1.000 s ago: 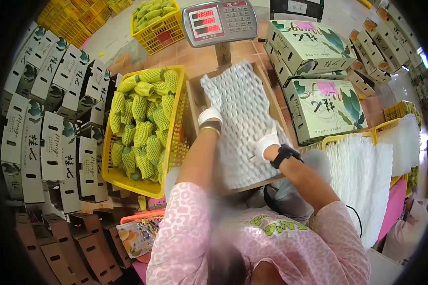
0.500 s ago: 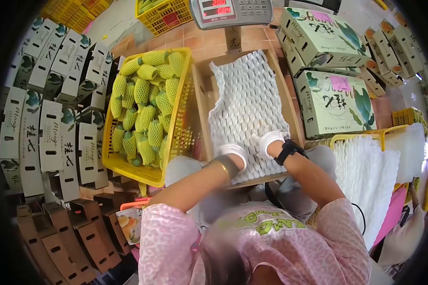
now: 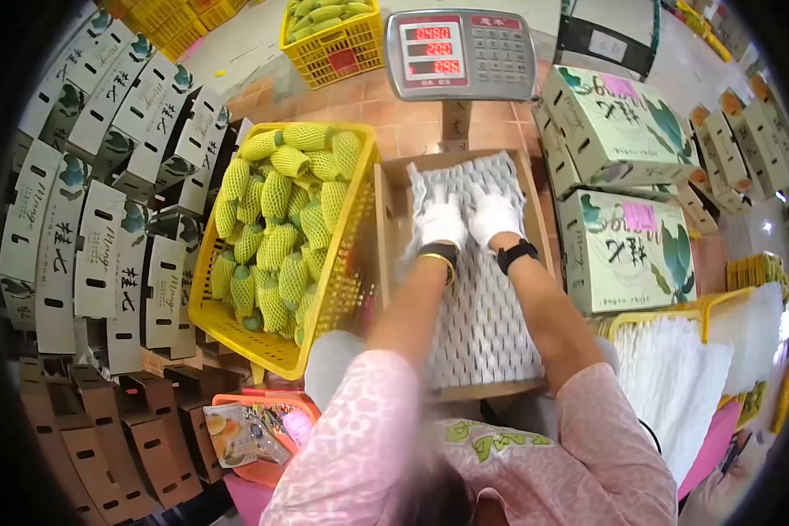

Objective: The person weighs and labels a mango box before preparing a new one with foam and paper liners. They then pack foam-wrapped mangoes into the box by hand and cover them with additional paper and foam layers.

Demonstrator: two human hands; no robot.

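Note:
A white foam net sheet [image 3: 486,333] lies inside an open cardboard box [image 3: 394,197], covering its bottom. My left hand [image 3: 442,219], in a white glove, presses flat on the far half of the sheet with fingers stretched forward. Beside it, my right hand [image 3: 494,215], also gloved, lies flat on the sheet with its fingers spread. Neither hand grips anything. Behind the box stands a scale display [image 3: 461,54] with lit red digits. To the left, a yellow crate [image 3: 280,355] holds many mangoes [image 3: 276,193] in yellow-green foam nets.
Printed mango boxes [image 3: 627,250] are stacked at the right, and rows of cartons [image 3: 101,250] stand at the left. White foam sheets [image 3: 671,368] hang over a crate at the lower right. An orange basket [image 3: 263,473] with small items sits lower left.
Both hands have moved forward from the near end of the foam sheet to its far end, arms now extended. The sheet's far end now sits lower inside the box. The view has tilted upward.

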